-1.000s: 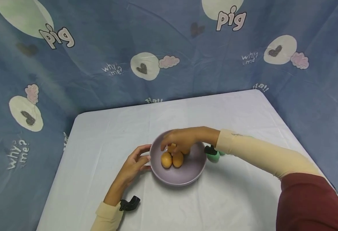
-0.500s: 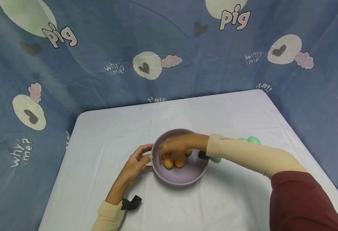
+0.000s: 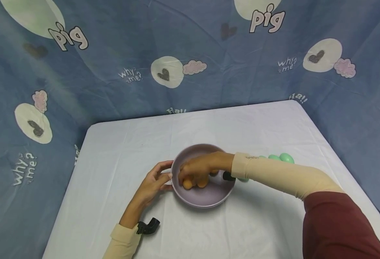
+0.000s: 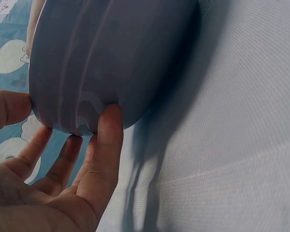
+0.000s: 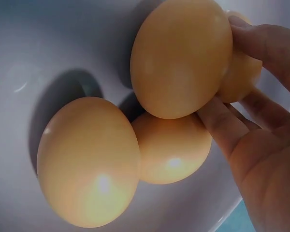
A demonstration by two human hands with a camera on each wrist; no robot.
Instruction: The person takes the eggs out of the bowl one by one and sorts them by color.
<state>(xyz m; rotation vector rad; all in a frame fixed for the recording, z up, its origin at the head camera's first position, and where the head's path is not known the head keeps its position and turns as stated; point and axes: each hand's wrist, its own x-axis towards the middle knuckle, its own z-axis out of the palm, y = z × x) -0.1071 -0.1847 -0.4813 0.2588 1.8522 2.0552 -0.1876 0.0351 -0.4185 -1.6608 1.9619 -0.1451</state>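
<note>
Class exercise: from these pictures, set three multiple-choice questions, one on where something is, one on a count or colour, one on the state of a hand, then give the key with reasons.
1. Where are the green eggs?
A. in the bowl
B. on the table behind the right forearm
C. in the left hand

2. How many orange eggs does the right wrist view show in the bowl?
A. one
B. two
C. four

3. What is the left hand doing?
A. touching the bowl's outer wall with its fingers
B. gripping an egg
C. lying flat, away from the bowl

Key: 1 B, they lie on the cloth past the sleeve. 2 C, four orange eggs appear, one partly hidden, with the right hand touching the top one. 3 A, fingertips meet the bowl's wall.
</note>
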